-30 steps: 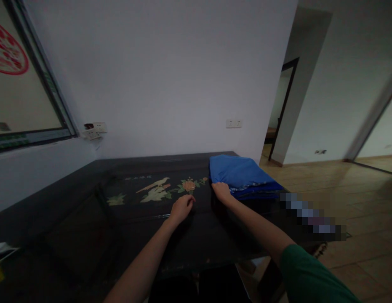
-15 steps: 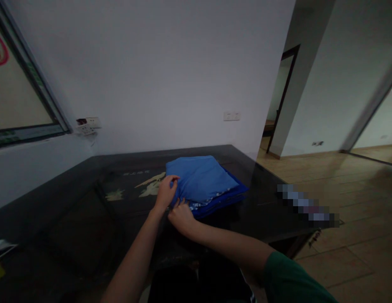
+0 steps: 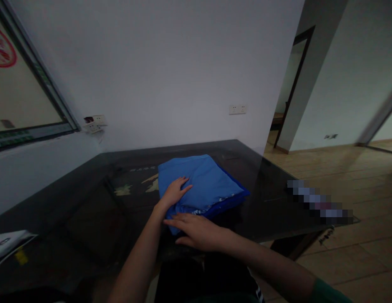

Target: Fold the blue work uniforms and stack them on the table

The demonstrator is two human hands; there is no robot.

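While both flat open hands (image 3: 177,191) (image 3: 198,231) on blue cloth (image 3: 208,181), painted table (image 3: 126,189) beneath.

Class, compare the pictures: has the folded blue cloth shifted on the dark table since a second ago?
Yes. The folded blue cloth slid left from the table's right edge and now covers most of the painted bird inlay.

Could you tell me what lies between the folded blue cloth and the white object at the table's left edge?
In the head view, only bare dark table with its painted inlay separates the blue cloth from the white object.
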